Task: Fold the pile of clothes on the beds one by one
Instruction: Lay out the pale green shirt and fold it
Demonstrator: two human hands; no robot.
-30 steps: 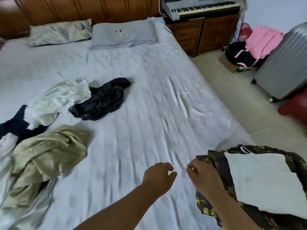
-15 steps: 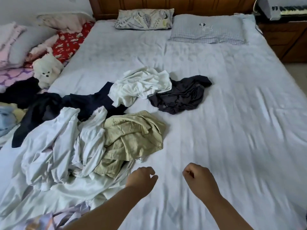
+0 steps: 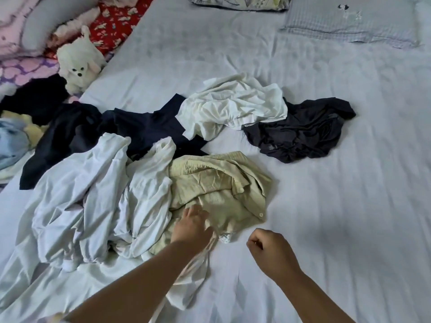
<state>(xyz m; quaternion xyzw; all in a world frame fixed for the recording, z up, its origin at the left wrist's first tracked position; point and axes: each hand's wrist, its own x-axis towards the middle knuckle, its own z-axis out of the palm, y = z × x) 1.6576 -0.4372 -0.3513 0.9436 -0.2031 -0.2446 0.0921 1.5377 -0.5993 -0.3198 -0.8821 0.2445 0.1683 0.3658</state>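
- The left hand (image 3: 192, 226) is down on the beige shirt (image 3: 217, 190), fingers spread and only loosely bent, resting on the cloth with no fold gathered between them.
- The right hand (image 3: 271, 249) hovers just above the bedsheet (image 3: 349, 206), curled into a fist, nothing in it.
- That beige shirt is a crumpled, crinkly heap with a collar turned out and one small pale button showing on its near edge; it sits at the front of the pile, closest to the person.
- Pressed against its left side lies a big white garment (image 3: 81, 206), smooth and thin, bunched into long soft ridges that trail towards the near edge of the bed.
- Behind those, a dark navy garment (image 3: 149, 129) spreads flat with angular edges.
- A second white shirt (image 3: 233, 108) sits rumpled on top of the navy one's far corner.
- A black garment (image 3: 300, 131) lies wadded just to the right of it, touching its edge.
- The sheet itself is pale, faintly striped and rippled with creases.
- At the head of the bed lies a checked grey pillow (image 3: 349, 26).
- A fluffy white toy dog (image 3: 79, 64) sits at the left, beside a red patterned cloth (image 3: 112, 26).
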